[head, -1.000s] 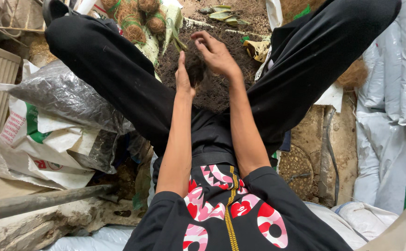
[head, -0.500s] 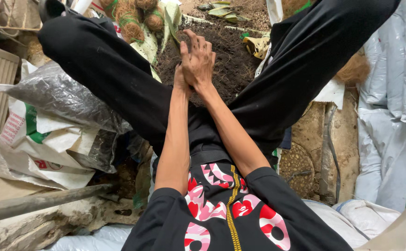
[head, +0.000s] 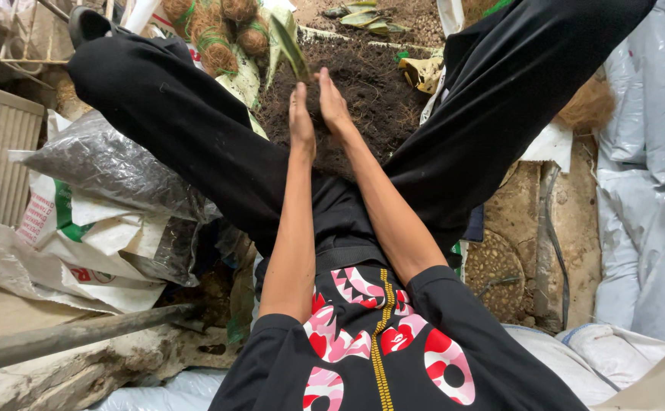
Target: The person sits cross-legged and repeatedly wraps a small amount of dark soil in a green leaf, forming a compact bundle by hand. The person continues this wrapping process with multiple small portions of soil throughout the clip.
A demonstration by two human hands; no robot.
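Observation:
I sit with my black-trousered legs spread around a heap of dark fibrous soil (head: 378, 84). My left hand (head: 300, 122) and my right hand (head: 332, 103) face each other palm to palm just above the heap's near side. They press a small clump of soil between them. A narrow green leaf (head: 292, 47) sticks up and away from between the fingertips. The clump itself is mostly hidden by the palms.
Several brown coir balls tied with green string (head: 218, 34) lie beyond my left knee. Cut green leaves (head: 363, 19) rest at the far edge of the soil. Grey and white plastic bags (head: 112, 164) pile at the left, white sacks (head: 637, 152) at the right, and a metal pipe (head: 66, 335) lies at the lower left.
My hands went from working a dark clump apart, to overlapping on it, to facing palm to palm. The green leaf now stands up between the fingertips.

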